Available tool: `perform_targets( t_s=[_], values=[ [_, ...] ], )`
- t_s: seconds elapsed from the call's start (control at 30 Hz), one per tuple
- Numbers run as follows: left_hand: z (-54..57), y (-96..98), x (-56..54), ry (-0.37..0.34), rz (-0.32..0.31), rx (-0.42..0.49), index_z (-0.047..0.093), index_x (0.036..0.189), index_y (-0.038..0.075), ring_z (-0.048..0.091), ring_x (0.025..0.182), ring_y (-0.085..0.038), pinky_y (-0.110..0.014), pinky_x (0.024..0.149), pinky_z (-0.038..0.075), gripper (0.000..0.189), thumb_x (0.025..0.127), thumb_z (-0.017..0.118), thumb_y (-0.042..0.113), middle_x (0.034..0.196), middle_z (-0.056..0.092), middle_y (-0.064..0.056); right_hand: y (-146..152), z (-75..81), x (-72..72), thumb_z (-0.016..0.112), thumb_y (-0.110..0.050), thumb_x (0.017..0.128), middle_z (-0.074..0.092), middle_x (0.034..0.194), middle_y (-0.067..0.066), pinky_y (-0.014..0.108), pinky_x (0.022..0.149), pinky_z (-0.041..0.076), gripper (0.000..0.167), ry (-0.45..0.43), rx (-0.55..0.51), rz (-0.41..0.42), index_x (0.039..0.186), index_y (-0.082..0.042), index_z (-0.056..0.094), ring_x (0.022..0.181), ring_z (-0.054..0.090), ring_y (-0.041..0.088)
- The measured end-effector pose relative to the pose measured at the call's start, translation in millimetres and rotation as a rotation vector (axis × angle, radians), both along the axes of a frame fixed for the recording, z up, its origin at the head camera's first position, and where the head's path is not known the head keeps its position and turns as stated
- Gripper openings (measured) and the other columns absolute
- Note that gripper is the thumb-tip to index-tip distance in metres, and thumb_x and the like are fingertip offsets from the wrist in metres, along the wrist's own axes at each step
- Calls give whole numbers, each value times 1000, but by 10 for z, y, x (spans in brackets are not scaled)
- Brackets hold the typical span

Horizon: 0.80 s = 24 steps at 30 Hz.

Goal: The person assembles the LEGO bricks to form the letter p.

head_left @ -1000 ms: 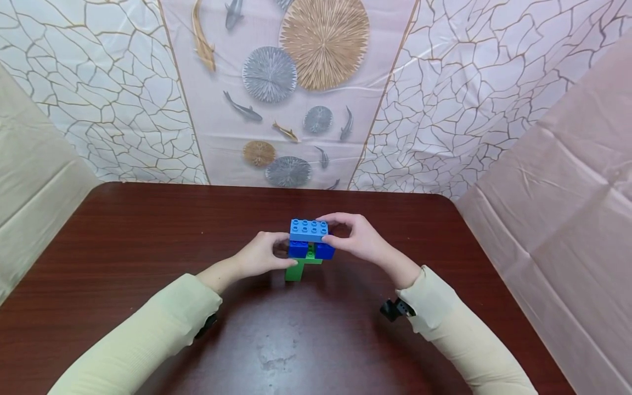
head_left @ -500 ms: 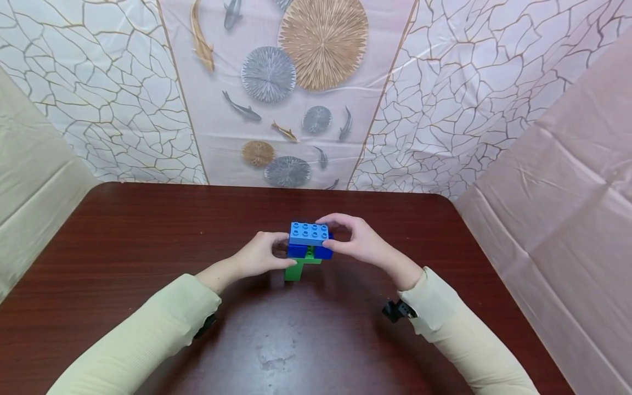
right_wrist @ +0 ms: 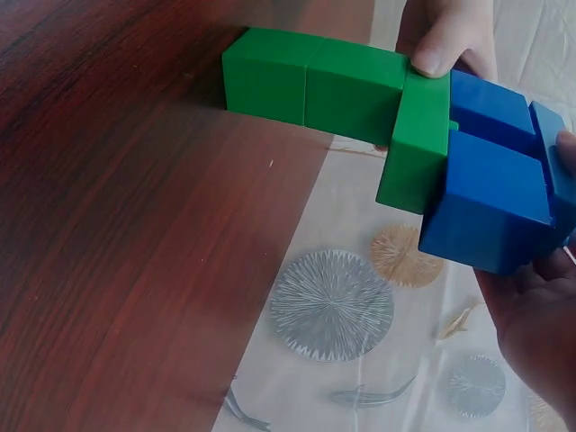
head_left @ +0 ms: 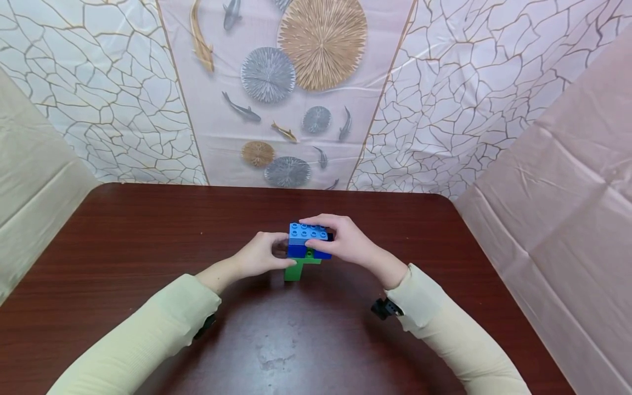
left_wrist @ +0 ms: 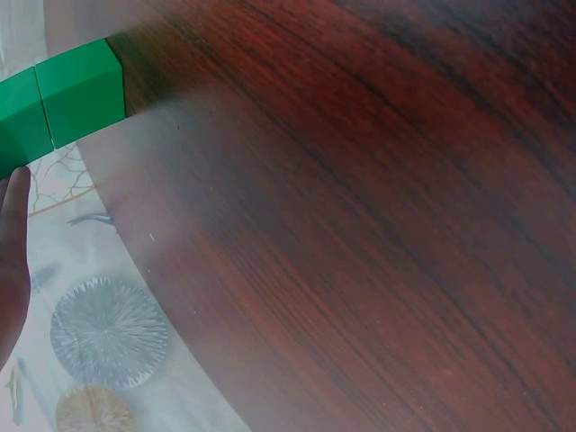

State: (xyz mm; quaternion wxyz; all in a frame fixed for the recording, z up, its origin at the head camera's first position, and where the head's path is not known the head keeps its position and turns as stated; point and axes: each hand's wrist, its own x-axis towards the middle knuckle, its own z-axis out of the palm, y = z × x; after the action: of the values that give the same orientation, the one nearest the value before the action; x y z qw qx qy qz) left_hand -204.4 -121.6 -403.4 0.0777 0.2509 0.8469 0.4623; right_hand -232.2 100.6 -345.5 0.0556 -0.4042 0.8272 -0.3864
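Note:
A stack of toy building bricks stands on the table, green at the bottom and blue above. Two green bricks [right_wrist: 351,85] form its column, and a longer green brick [right_wrist: 418,139] crosses on top. Dark blue bricks [right_wrist: 495,198] sit side by side on that crosspiece. Over them lies a light blue studded brick [head_left: 298,234]. My left hand [head_left: 261,254] pinches the stack from the left near the green crosspiece; one finger [left_wrist: 13,234] shows against green in the left wrist view. My right hand [head_left: 345,240] grips the light blue brick, thumb in front, fingers behind.
The dark brown wooden table [head_left: 148,236] has its back edge close behind the stack, against a patterned curtain [head_left: 296,109]. Plain fabric walls [head_left: 558,208] flank both sides. A black wrist camera [head_left: 387,308] hangs under the right sleeve.
The light blue brick has come down slightly onto the dark blue bricks. My right hand has shifted left, farther over the brick. The left hand stays in place.

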Motion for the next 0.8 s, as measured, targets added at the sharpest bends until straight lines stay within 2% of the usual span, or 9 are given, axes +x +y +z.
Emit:
perform_targets(
  t_s=[0.2, 0.43, 0.57, 0.7, 0.8],
  values=[
    [-9, -12, -9, -3, -6, -5, 55, 125, 2, 65, 101, -21, -30, 85, 54, 49, 82, 72, 17, 113, 66, -12, -14, 21, 9, 71, -18, 83, 65, 115, 8, 27, 78, 52, 43, 41, 30, -9, 124, -11, 61, 92, 59, 16],
    [1, -16, -4, 5, -9, -9, 55, 123, 2, 66, 99, -20, -30, 84, 54, 48, 82, 72, 17, 111, 67, -12, -2, 12, 13, 73, -20, 81, 66, 112, 8, 28, 78, 53, 44, 146, 50, 11, 123, -10, 62, 94, 60, 16],
    [-2, -6, -4, 2, -8, -10, 55, 124, 2, 66, 99, -20, -30, 84, 54, 48, 81, 73, 17, 111, 67, -12, 6, 6, 16, 72, -20, 82, 65, 113, 8, 28, 78, 52, 44, 125, 42, 17, 123, -11, 61, 94, 59, 16],
    [-11, -5, -7, 0, -11, -5, 55, 124, 2, 66, 99, -20, -30, 84, 54, 48, 81, 73, 18, 111, 67, -12, -21, 5, 6, 71, -20, 83, 64, 113, 6, 28, 79, 52, 41, 59, 23, 15, 121, -12, 61, 94, 58, 15],
    [-12, -10, -9, 8, -12, 4, 55, 123, 2, 66, 99, -20, -29, 83, 54, 48, 81, 73, 17, 111, 67, -12, -82, 22, -3, 71, -21, 83, 65, 113, 5, 29, 81, 52, 39, 56, 13, 13, 120, -12, 62, 96, 58, 15]
  ],
)
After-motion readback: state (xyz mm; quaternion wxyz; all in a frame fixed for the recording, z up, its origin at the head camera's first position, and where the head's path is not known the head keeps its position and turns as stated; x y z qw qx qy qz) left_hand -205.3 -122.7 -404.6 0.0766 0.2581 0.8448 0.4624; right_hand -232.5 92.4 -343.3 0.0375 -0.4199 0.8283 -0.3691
